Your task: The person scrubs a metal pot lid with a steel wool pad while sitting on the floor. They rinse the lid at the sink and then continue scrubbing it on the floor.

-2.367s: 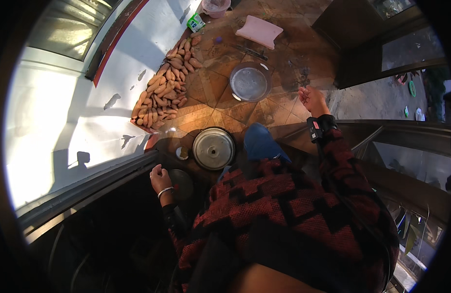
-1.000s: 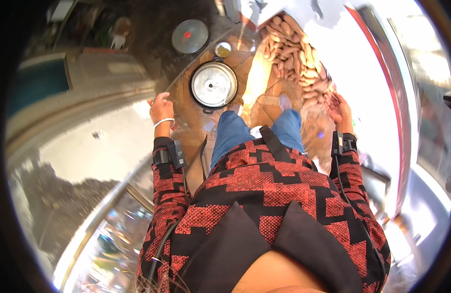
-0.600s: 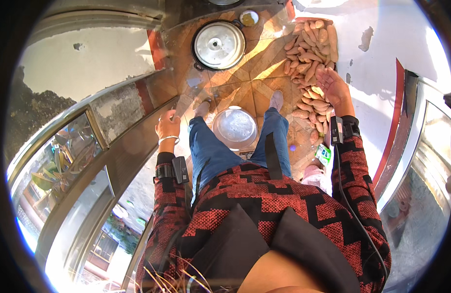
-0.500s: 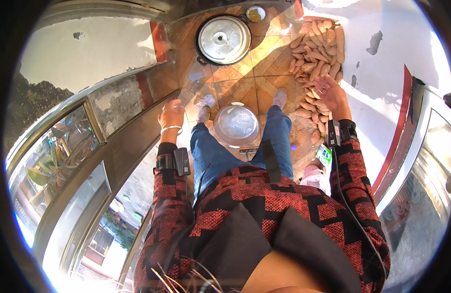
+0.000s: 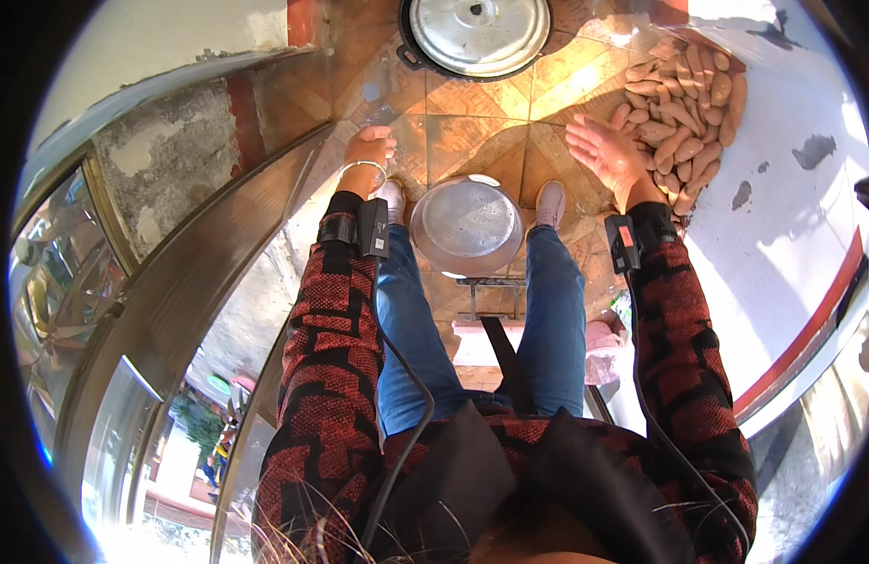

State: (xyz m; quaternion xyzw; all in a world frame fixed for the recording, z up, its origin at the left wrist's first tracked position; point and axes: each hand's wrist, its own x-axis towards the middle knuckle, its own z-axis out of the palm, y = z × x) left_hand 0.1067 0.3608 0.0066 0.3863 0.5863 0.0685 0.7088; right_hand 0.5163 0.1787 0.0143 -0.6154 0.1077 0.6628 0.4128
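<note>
My left hand (image 5: 371, 148), with a bracelet on its wrist, is in the air left of the metal basin (image 5: 467, 222). Its fingers point to the right, loosely bent, and nothing shows in them. On the other side, my right hand (image 5: 604, 155) hangs empty with its fingers stretched out, nearest the heap of sweet potatoes (image 5: 684, 113). The basin rests on the floor between my feet, and I cannot make out anything but a wet-looking bottom inside it. Neither hand touches it.
A large black pot with a silvery lid (image 5: 477, 33) stands on the tiled floor (image 5: 491, 141) ahead. Behind the basin, between my legs, is a low stool (image 5: 472, 343). A white wall (image 5: 782, 197) borders the right; a framed glass door (image 5: 124, 404) is at left.
My body has risen and shifted, so the stool between my legs now shows. Both hands have moved closer together, the right one away from over the sweet potatoes.
</note>
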